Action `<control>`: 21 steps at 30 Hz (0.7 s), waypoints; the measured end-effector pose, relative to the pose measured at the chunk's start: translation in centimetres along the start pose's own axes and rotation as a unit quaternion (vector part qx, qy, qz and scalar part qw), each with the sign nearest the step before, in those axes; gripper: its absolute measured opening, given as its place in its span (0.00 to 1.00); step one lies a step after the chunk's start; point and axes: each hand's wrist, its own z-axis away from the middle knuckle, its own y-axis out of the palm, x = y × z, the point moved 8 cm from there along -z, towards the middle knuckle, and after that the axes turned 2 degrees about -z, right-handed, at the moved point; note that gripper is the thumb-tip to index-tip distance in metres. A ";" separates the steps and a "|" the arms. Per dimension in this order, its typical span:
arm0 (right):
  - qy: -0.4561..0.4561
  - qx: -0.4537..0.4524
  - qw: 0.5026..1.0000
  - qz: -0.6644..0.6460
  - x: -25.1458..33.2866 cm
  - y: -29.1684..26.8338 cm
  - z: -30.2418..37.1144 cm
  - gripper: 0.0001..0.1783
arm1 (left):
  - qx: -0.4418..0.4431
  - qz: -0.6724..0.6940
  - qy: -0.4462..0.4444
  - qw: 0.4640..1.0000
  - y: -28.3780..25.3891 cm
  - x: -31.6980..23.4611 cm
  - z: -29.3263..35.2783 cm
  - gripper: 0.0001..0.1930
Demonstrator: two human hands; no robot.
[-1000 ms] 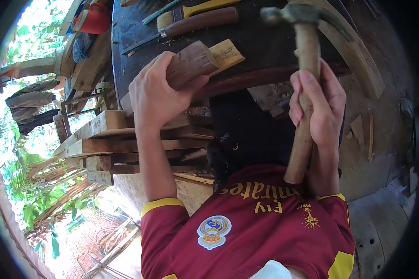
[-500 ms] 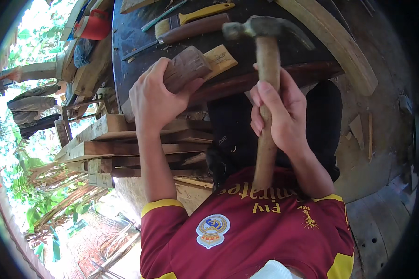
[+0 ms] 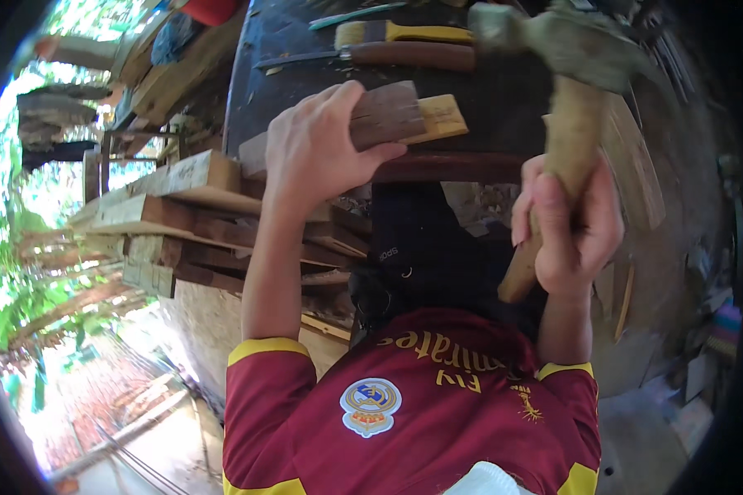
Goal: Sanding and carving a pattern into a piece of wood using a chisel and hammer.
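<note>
My left hand [image 3: 315, 153] is wrapped over a dark brown wooden block [image 3: 388, 114] at the near edge of the dark tabletop. A shorter, pale yellowish wood piece [image 3: 442, 118] sticks out to the right from under the block's end. At the right, my right hand [image 3: 576, 227] grips the wooden handle of a claw hammer [image 3: 582, 124]. The hammer's metal head is raised, blurred, and apart from the block. The far left part of the block is partly hidden by my left hand.
On the dark table [image 3: 305, 82] beyond the block lie a yellow-handled paintbrush [image 3: 429, 33], a brown-handled tool with a narrow metal blade [image 3: 413, 56] and a thin teal stick [image 3: 357, 15]. Stacked timber [image 3: 198, 177] stands at the left. A curved wooden piece [image 3: 636, 165] is at the right.
The hammer in my right hand has moved right and its head now looks larger. My view has shifted, so the table and block appear farther right. My left hand still holds the block.
</note>
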 end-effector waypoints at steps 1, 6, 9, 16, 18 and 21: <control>-0.047 0.009 0.999 0.015 1.1 0.4 -0.5 0.18 | 0.003 0.003 -0.002 1.000 0.0 0.0 0.0 0.32; -0.060 0.127 0.934 0.330 1.1 2.3 -2.1 0.18 | 0.012 0.010 -0.008 1.000 0.3 0.7 0.5 0.32; -0.011 0.150 0.939 0.309 -0.3 2.4 -2.0 0.18 | -0.011 0.011 0.003 1.000 0.2 0.4 0.3 0.30; -0.011 0.009 0.934 0.357 -1.1 -2.4 -1.6 0.22 | 0.014 0.016 -0.003 1.000 0.0 0.1 0.1 0.29; -0.102 0.018 0.891 0.441 -0.8 -3.0 -1.5 0.23 | 0.021 0.020 -0.004 1.000 -0.2 -0.1 -0.1 0.30; -0.081 0.043 0.844 0.529 -1.2 -3.9 -1.0 0.26 | -0.011 0.028 0.014 0.999 -0.4 -0.5 -0.1 0.30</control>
